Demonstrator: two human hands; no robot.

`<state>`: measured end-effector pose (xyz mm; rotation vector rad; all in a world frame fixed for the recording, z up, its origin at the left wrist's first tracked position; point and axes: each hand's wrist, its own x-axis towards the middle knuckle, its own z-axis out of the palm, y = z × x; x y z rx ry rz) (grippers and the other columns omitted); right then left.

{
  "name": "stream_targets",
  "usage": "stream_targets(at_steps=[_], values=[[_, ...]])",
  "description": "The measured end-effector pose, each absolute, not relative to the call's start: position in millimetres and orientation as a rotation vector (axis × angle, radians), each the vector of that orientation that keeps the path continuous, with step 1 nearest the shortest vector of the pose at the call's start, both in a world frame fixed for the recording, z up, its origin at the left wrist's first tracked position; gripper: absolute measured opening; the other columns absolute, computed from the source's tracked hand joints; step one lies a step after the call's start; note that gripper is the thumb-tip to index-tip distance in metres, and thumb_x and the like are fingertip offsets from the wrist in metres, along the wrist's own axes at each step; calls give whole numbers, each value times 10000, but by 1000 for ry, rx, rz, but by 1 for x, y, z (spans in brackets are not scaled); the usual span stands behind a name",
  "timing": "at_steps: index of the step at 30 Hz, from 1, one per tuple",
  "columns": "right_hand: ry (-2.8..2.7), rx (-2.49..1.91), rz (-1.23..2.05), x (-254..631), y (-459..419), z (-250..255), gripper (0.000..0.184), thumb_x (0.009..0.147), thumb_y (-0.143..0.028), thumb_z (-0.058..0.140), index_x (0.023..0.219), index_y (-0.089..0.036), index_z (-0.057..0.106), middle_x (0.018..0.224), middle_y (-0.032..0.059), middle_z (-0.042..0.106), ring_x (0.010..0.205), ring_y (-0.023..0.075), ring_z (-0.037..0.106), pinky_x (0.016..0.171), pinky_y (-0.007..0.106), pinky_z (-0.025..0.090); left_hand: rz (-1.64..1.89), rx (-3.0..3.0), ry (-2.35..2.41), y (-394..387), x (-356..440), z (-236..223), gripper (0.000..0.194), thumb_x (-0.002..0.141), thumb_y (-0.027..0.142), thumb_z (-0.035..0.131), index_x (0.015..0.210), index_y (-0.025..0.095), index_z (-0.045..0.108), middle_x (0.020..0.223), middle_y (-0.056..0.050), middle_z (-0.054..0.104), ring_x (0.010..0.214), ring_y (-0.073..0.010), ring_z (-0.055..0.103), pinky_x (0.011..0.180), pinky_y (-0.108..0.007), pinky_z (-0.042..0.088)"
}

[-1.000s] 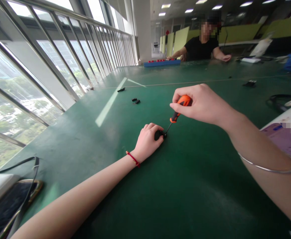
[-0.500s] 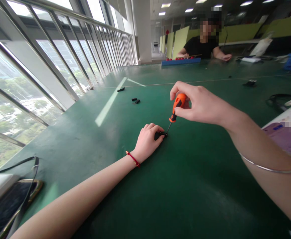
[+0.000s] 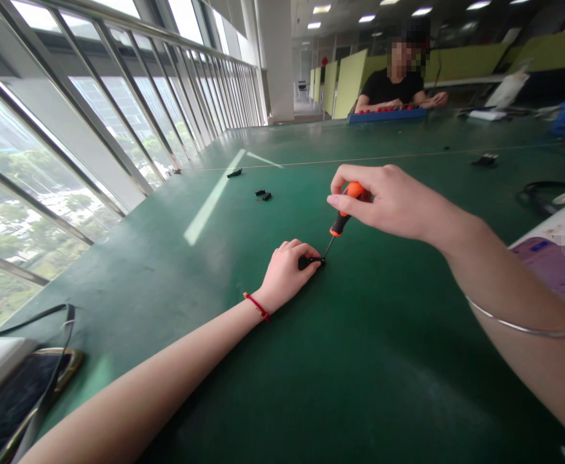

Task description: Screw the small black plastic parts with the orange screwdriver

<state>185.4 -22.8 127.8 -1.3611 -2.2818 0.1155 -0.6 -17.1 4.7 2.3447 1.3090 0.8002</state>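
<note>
My left hand (image 3: 285, 274) rests on the green table (image 3: 360, 361), its fingers curled round a small black part (image 3: 311, 261) that it pins to the surface. My right hand (image 3: 389, 203) grips the orange handle of a small screwdriver (image 3: 343, 216) from above. The thin shaft slants down and left, and its tip meets the black part at my left fingertips. Most of the part is hidden under my fingers.
Small black parts (image 3: 263, 194) lie farther up the table, another (image 3: 235, 173) near the window rail, one (image 3: 485, 160) at the right. A phone (image 3: 16, 399) and cable sit at the lower left. Papers (image 3: 560, 254) lie at the right edge. A person (image 3: 398, 84) at the far end handles a blue tray (image 3: 387, 115).
My right hand has turned the screwdriver handle in its fingers while the tip stays on the part. The person at the far end has slid the blue tray to the right.
</note>
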Motion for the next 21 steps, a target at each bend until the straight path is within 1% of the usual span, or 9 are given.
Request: stream_targets(at_steps=[3,5,7,10,12,14,16,19,21], values=[[-2289,-1367,90,186,-24,128,167,809,-364,481,794,-227,576,548,-36,506,509,121,423,543,263,255,793,2329,1308,-17,-1,5,105,817,238,591,865,214,681,889,-28,635,873,-195,543,821,-339,451],[-2297,-1338,73,187,-25,128,144,763,-311,528,876,-232,569,584,-39,526,520,121,431,546,258,263,788,2322,1304,-16,-1,5,101,813,237,596,859,216,683,887,-28,638,872,-195,546,821,-338,453],[-2298,-1330,62,187,-25,128,205,734,-300,558,929,-236,555,613,-39,538,527,121,437,547,253,268,787,2319,1301,-16,-1,5,100,811,239,598,856,215,683,885,-28,640,871,-195,548,820,-336,454],[-2300,-1369,56,186,-26,129,159,780,-366,523,837,-226,572,575,-33,514,505,116,419,540,255,260,789,2320,1297,-15,-1,5,99,812,240,600,855,213,685,887,-28,644,870,-194,549,823,-336,452],[-2313,-1372,66,187,-26,130,167,798,-369,499,798,-222,578,565,-31,516,497,113,415,539,255,258,787,2321,1295,-15,-1,5,97,812,242,602,852,213,685,884,-27,645,865,-192,550,822,-335,452],[-2335,-1341,84,187,-26,130,150,767,-339,534,861,-229,574,601,-38,546,509,110,429,544,250,265,787,2320,1295,-15,-1,5,94,810,243,605,850,211,685,878,-26,643,858,-190,549,817,-332,453],[-2347,-1316,92,187,-27,131,215,741,-341,568,928,-235,560,623,-45,558,517,109,437,547,244,270,790,2319,1295,-15,-1,5,93,808,239,607,851,208,684,877,-26,641,855,-188,547,814,-330,453],[-2346,-1329,85,187,-28,131,191,793,-394,519,849,-221,578,571,-41,521,491,105,414,537,247,260,798,2314,1295,-15,-1,4,94,804,235,608,855,207,683,881,-25,642,857,-187,547,813,-330,454],[-2349,-1328,85,187,-29,131,183,814,-373,487,812,-217,583,557,-37,515,479,103,401,534,252,257,799,2309,1295,-15,-1,4,94,804,237,608,853,210,683,882,-25,643,858,-187,548,812,-329,455]])
